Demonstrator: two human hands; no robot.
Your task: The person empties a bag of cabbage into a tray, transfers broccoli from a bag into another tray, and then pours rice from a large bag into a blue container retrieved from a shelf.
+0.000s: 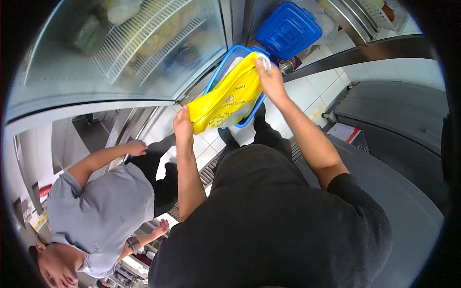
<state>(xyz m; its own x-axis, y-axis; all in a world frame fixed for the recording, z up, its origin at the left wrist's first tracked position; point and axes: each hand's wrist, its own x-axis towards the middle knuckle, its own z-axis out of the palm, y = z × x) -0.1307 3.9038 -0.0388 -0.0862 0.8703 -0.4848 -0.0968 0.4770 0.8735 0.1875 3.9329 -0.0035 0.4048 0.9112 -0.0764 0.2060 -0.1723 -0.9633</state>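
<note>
A yellow plastic bag [225, 98] with dark printing is stretched out in front of me. My left hand [183, 126] grips its lower left corner, fingers closed on the plastic. At the upper right end, where a whitish part shows, my right hand [271, 80] is closed on the bag. Underneath stands a blue plastic bin [219, 68] on the floor; the bag covers much of its opening. Some clear or whitish plastic shows in the bin below the bag, but I cannot make out its contents.
A blue lid [289, 31] lies beyond the bin, near a metal container [286, 66]. A glass-fronted cabinet [158, 86] with wire racks stands at left. A co-worker in a grey shirt [103, 201] is close on my left. A dark grey surface [384, 182] is at right.
</note>
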